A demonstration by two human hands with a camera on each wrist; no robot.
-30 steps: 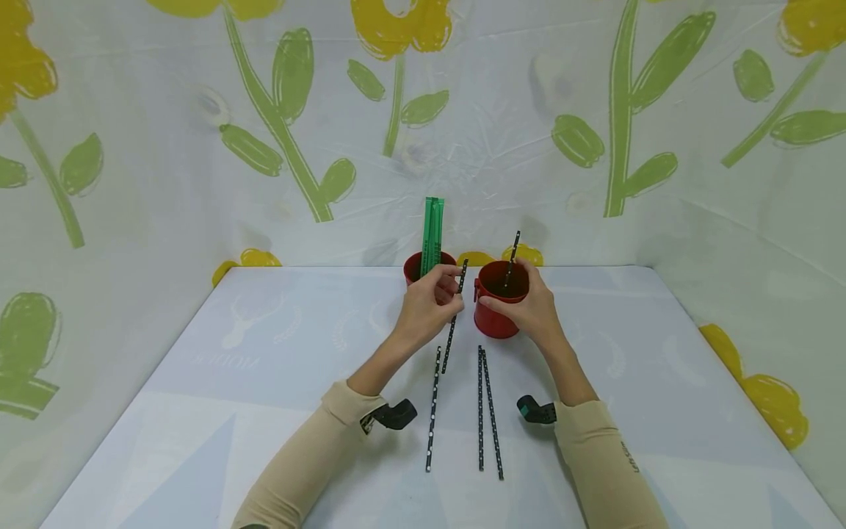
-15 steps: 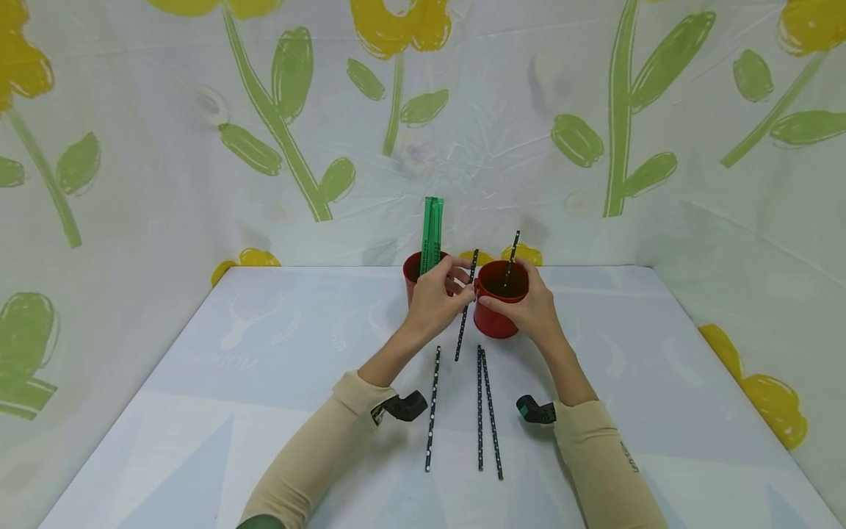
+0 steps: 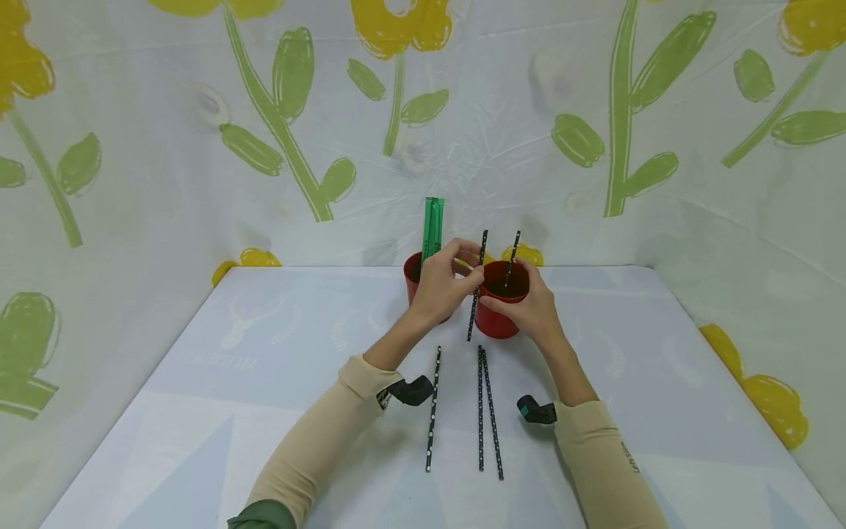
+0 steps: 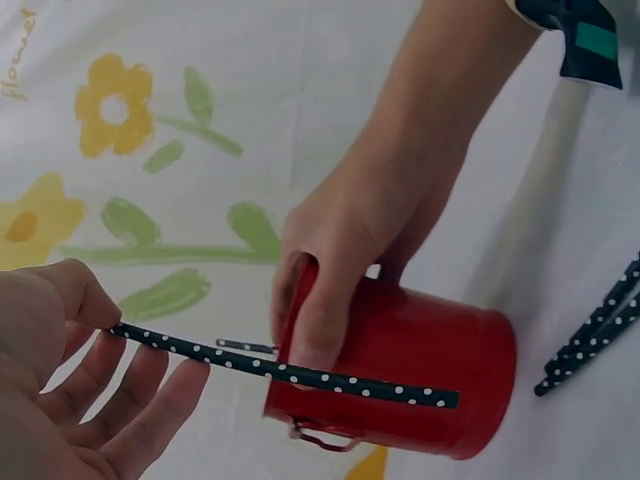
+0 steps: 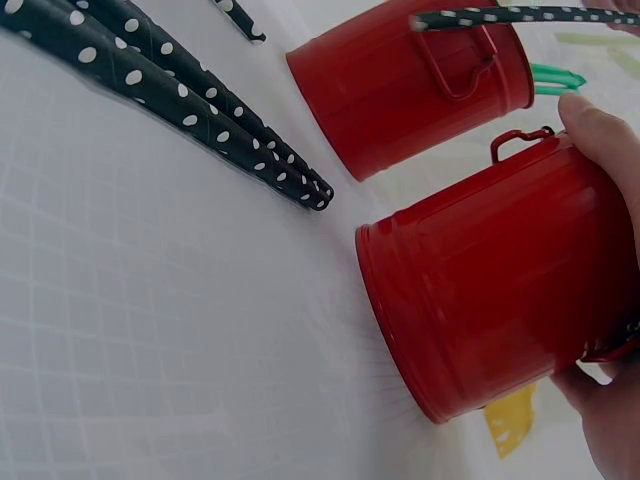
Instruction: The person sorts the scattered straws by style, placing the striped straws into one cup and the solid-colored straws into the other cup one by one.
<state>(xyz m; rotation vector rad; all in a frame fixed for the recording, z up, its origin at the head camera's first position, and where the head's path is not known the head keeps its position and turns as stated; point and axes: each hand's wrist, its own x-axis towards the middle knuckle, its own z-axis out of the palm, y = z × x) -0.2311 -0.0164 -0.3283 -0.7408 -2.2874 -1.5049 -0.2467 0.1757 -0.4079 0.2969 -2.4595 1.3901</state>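
Observation:
My left hand (image 3: 444, 283) pinches a black straw with white dots (image 3: 472, 316) between thumb and fingers. The straw stands tilted at the left side of a small red metal bucket (image 3: 496, 323), above the table; in the left wrist view it crosses in front of the bucket. Around the bucket's rim, my right hand (image 3: 537, 312) grips with thumb in front and fingers at the far side. Another dotted straw (image 3: 514, 250) sticks up out of that bucket. Part of a second red bucket (image 3: 413, 270) is hidden behind my left hand.
Green slim packets (image 3: 432, 220) stand upright in the second bucket. Toward the front, a single dotted straw (image 3: 432, 411) lies on the table (image 3: 198, 426), with two more straws (image 3: 487, 404) close together to its right. A flower-print cloth (image 3: 489, 147) hangs behind.
The left hand has carried its straw to the right and upward, up to the bucket's left side. The right hand and the bucket have stayed in place.

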